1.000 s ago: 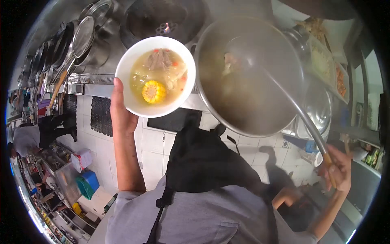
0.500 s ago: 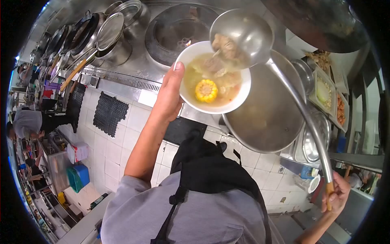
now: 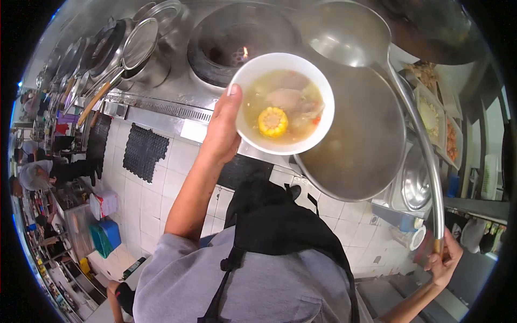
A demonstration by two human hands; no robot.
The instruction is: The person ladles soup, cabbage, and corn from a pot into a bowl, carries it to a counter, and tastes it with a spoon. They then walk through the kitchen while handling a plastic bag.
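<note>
My left hand (image 3: 223, 125) grips the rim of a white bowl (image 3: 249, 134), its thumb on the edge. In the bowl lie yellow broth, a corn piece (image 3: 273, 122) and some meat (image 3: 288, 100). My right hand (image 3: 444, 260) is closed round the wooden handle end of a long metal ladle (image 3: 417, 121). The ladle's wide head (image 3: 347, 40) is tilted above the back of a large steel pot (image 3: 371, 156), with no food visible in it. Cloudy liquid fills the pot, beside and partly behind the bowl.
A burner (image 3: 215, 54) with a small flame stands behind the bowl. Stacked pots and strainers (image 3: 140, 46) are at back left. Ingredient trays (image 3: 431, 116) and a metal lid (image 3: 417, 183) lie right of the pot. At far left is another person (image 3: 36, 175); a bare arm shows at lower left.
The ladle head has moved up and right, away from the bowl. Meat that was sliding from it now lies in the broth. My right hand still holds the handle.
</note>
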